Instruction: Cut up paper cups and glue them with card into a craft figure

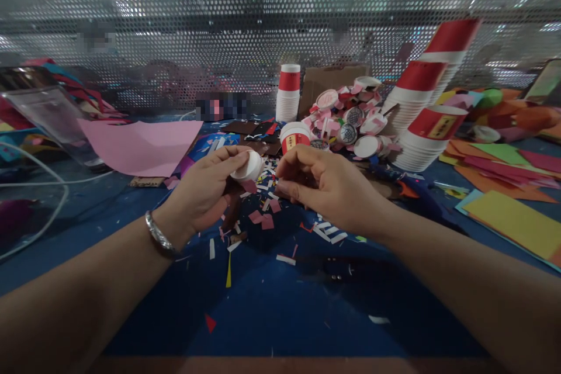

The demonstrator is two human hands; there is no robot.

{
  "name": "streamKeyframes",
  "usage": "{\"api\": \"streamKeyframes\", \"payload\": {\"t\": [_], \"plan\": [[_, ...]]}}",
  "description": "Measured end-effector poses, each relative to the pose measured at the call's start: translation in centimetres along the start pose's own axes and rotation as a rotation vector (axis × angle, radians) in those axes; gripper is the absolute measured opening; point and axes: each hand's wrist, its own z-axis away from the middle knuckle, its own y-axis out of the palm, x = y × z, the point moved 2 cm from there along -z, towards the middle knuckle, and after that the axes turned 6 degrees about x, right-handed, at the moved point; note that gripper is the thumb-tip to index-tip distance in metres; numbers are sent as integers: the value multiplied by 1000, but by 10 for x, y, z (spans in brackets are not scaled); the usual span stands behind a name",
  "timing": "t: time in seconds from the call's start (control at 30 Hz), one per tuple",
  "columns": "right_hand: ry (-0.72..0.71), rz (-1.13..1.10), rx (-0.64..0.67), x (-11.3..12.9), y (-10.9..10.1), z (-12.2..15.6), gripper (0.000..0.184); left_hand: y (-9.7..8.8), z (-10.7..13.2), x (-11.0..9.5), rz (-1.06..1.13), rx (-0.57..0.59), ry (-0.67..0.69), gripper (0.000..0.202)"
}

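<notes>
Small white paper cup [248,166], tipped sideways, prob. rim facing right, pinched in left hand [205,187]

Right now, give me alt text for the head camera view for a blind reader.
A left hand grips a small white cup, the right hand curled beside it, above a blue table littered with paper scraps. Stacks of red-and-white cups stand behind right; a pink sheet lies left.

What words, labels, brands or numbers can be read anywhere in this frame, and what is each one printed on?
Nothing here reads clearly.
Yellow label on the red band of the tilted cup stack: marks too blurred to read.
White marks on the red-banded cup behind the hands: too small to read.
Patterned print on the round lids in the pile: illegible.
The white cup in the left hand: no print visible.
</notes>
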Motion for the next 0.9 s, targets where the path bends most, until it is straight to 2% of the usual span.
{"api": "streamKeyframes", "payload": {"t": [0.23, 0.33, 0.53, 0.9], "plan": [[-9, 283, 189, 3, 10, 2, 13, -6, -4, 2, 61, -53, 41, 20], [-20, 386, 223, 3, 14, 2, 18, -7, -4, 3, 82, -52, 48, 20], [51, 610, 284, -2, 21, -1, 22, -6, -3, 2, 94, -74, 50, 18], [67, 683, 292, -4, 22, -6, 15, -4, -1, 2, 101, -37, 50, 21]]}}
